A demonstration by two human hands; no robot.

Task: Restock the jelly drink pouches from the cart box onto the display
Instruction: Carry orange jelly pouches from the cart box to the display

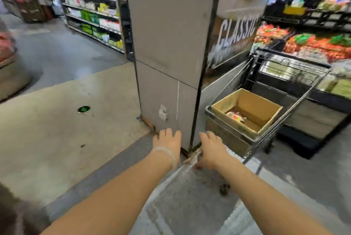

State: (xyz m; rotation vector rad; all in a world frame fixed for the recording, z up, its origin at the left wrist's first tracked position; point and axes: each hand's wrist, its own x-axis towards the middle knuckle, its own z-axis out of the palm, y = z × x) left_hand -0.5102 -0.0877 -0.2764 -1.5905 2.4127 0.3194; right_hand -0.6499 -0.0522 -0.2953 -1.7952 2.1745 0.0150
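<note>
Left hand (167,142) and right hand (212,147): extended forward with nothing held, fingers loosely apart, likely for reaching | cart (266,120): parked right of pillar (167,44) | box (247,110): nearly emptied, few jelly drink pouches (236,116) left at bottom | display (313,44): located beyond cart.

An open brown cardboard box (248,110) is seated in the basket of a wire shopping cart (269,101), right of frame centre. A few jelly drink pouches (236,116), pale with red and yellow print, are seen lying flat on the box floor, blurred. The display (311,44), upper right, is filled with orange and green packs.
</note>
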